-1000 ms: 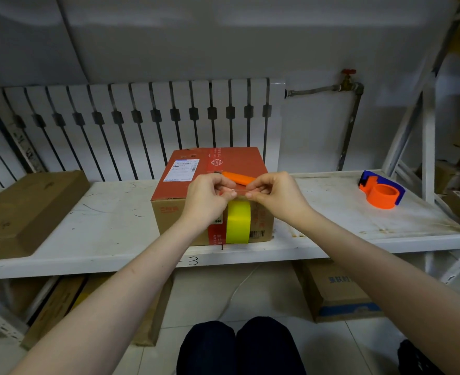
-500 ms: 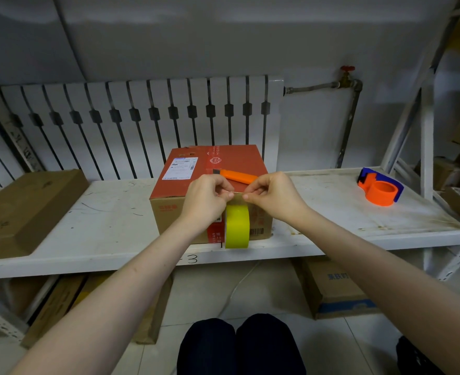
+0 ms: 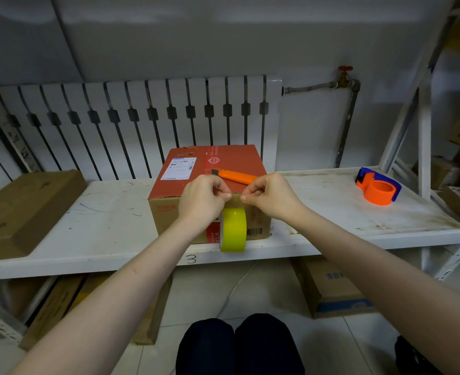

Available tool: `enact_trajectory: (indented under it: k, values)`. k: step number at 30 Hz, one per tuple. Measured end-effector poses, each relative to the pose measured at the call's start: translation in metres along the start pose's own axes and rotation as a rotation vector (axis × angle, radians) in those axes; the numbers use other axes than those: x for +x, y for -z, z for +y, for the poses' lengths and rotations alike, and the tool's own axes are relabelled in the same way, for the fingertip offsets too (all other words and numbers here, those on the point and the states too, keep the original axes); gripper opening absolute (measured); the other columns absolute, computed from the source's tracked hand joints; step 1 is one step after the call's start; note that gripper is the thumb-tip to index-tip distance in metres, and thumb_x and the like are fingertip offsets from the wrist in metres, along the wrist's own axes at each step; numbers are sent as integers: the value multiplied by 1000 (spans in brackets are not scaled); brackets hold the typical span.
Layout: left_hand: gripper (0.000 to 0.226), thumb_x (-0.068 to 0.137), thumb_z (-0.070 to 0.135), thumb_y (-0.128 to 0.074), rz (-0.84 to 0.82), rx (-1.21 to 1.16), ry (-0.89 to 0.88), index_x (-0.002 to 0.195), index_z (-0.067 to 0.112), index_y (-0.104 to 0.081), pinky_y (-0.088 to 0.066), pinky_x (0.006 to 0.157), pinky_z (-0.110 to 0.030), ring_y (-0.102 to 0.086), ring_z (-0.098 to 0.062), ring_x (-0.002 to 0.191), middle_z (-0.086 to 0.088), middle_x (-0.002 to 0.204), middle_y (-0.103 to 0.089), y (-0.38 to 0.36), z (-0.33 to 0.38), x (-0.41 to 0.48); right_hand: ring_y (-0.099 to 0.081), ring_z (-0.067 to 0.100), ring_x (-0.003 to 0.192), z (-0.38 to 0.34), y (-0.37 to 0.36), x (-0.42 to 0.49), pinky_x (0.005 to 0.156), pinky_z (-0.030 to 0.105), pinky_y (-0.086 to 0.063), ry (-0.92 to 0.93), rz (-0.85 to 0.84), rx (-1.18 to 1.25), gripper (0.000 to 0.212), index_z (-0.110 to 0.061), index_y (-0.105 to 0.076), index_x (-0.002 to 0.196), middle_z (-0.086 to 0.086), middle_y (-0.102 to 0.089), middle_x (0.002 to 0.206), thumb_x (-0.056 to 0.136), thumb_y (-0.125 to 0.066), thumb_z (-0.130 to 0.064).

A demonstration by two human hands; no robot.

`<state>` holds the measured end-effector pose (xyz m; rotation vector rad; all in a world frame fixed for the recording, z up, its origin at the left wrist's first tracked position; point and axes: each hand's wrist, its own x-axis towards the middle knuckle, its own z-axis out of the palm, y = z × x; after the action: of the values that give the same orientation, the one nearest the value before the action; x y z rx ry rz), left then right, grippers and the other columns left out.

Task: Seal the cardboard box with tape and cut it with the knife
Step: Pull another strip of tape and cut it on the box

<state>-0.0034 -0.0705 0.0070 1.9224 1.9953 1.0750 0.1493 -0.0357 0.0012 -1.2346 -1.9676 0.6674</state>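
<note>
A cardboard box (image 3: pixel 210 161) with a red top and a white label stands on the white shelf (image 3: pixel 109 212). An orange knife (image 3: pixel 235 176) lies on the box's top, near its front edge. A yellow-green tape roll (image 3: pixel 233 230) hangs against the box's front face. My left hand (image 3: pixel 203 198) and my right hand (image 3: pixel 268 196) each pinch the pulled-out strip of tape (image 3: pixel 235 197) at the box's top front edge, a short gap between their fingertips.
An orange and blue tape dispenser (image 3: pixel 379 186) sits at the shelf's right end. A flat brown box (image 3: pixel 26 209) lies on the left. More boxes (image 3: pixel 329 288) stand on the floor below. A radiator (image 3: pixel 142 123) lines the wall behind. My knees (image 3: pixel 239 345) are below.
My two hands have drawn slightly apart along the box's front edge, showing more of the tape strip between them. The roll and knife stay put.
</note>
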Motion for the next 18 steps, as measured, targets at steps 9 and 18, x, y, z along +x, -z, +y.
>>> enact_trajectory:
  k: [9,18]
  values:
    - [6,81,22,-70,-61,29,4,76,24,-68,-41,78,-31,-53,-21,101,-6,106,-50,-2,5,-3,-56,8,73,-1,9,4,67,24,-48,-16,-170,-137,5,-20,-63,86,-7,-58,80,90,-60,-19]
    - [13,79,30,-72,-130,-42,25,75,18,-73,-46,68,-30,-61,-19,85,-6,88,-69,-2,6,3,-59,7,70,-8,4,1,67,28,-53,116,-96,-242,17,-19,-70,81,-9,-64,73,82,-68,-36]
